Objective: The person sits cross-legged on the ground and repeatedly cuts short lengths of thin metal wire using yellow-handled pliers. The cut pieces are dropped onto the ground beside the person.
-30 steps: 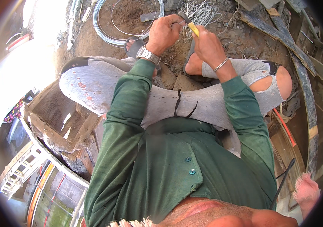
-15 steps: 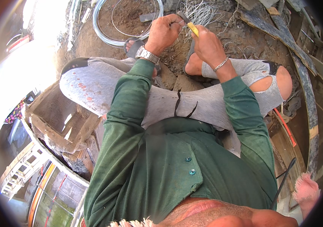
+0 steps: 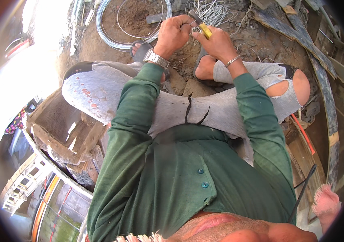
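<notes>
My right hand (image 3: 217, 43) is closed round the yellow-handled pliers (image 3: 205, 30), whose dark metal head points up and left. Close beside it, my left hand (image 3: 174, 35) pinches a thin wire (image 3: 193, 24), its end close to the pliers' head. Just beyond my hands lies a tangled heap of cut silver wires (image 3: 214, 14). A coil of silver wire (image 3: 106, 37) rests on the dirt at the far left, partly behind my left foot (image 3: 139, 49).
Dirty wooden planks (image 3: 289, 34) lie on the right, with an orange-red strip (image 3: 303, 133) nearer to me. At my left stands a worn wooden box (image 3: 47, 135). My spread legs in grey trousers (image 3: 196, 107) frame the ground by my hands.
My right hand has turned slightly and shifted a little left, its thumb now stretched toward the left hand. The pliers are still at the wire; the whole view has slid slightly.
</notes>
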The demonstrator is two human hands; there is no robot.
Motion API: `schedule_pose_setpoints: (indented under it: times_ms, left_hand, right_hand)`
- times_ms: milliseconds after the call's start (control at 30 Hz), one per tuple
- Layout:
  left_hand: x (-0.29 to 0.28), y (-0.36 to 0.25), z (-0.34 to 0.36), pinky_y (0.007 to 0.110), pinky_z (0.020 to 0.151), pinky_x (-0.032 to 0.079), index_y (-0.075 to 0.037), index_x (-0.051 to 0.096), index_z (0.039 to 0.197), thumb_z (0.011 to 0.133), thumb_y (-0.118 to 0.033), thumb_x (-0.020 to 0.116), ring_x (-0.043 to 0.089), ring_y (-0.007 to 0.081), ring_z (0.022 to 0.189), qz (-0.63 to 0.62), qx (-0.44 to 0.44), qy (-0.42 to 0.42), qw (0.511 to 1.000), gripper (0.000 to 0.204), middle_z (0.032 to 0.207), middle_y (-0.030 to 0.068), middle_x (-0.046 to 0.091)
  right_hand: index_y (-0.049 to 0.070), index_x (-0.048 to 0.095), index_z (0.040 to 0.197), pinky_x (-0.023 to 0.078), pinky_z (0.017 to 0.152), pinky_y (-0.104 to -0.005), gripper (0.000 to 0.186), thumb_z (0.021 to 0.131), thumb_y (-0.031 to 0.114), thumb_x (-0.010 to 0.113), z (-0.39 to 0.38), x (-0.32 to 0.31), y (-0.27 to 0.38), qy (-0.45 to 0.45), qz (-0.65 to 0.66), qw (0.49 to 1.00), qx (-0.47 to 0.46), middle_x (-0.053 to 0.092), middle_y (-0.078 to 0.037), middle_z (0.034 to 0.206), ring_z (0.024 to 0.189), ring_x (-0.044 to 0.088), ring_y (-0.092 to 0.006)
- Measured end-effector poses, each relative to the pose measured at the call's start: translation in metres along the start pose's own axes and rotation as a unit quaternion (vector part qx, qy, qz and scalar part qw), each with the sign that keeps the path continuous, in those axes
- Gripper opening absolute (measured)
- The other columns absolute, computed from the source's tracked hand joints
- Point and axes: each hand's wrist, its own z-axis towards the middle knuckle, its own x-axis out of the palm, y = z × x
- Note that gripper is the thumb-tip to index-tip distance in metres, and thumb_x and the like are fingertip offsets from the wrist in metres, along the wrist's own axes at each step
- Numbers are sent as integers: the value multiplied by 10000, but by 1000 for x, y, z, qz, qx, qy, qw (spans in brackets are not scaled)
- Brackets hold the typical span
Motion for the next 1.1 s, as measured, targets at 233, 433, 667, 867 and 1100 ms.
schedule_pose_setpoints:
  times_ms: [233, 433, 667, 867, 1100]
  left_hand:
    - [6, 4, 2, 451, 695, 579, -130, 793, 898, 857, -164, 656, 722, 368, 728, 104, -14, 18, 994, 147, 782, 160, 734]
    - [-42, -33, 6, 442, 698, 585, -120, 775, 830, 846, -181, 688, 731, 328, 739, 282, 25, 33, 959, 107, 772, 141, 740]
    - [-158, -77, 16, 328, 798, 544, -88, 782, 1004, 857, 23, 724, 708, 226, 878, 257, 218, -86, 938, 193, 941, 74, 742]
    - [-274, -40, 36, 327, 743, 563, -91, 797, 968, 898, -39, 681, 711, 187, 831, 309, 162, -445, 824, 146, 943, 42, 773]
    - [-400, -68, 76, 335, 688, 576, -84, 775, 980, 910, -55, 650, 715, 199, 794, 143, 115, -585, 790, 147, 936, 51, 764]
  right_hand:
    - [22, 733, 1023, 559, 837, -518, 446, 916, 450, 662, 18, 27, -32, 2, -35, 998, 48, 737, -250, 961, 954, 710, -447]
    - [98, 739, 1218, 563, 926, -501, 459, 943, 454, 647, 34, 11, -65, 72, -155, 973, 157, 732, -228, 1177, 1095, 700, -422]
    - [32, 737, 1180, 551, 904, -541, 466, 981, 437, 624, 41, 22, -64, 124, -194, 960, 160, 725, -257, 1165, 1083, 694, -451]
    - [13, 736, 1169, 546, 895, -544, 468, 985, 428, 624, 51, 39, -42, 134, -180, 967, 120, 729, -251, 1158, 1058, 701, -448]
    - [28, 719, 1238, 549, 946, -540, 480, 978, 413, 600, 65, 37, -28, 33, -87, 988, 120, 711, -253, 1232, 1126, 694, -437]
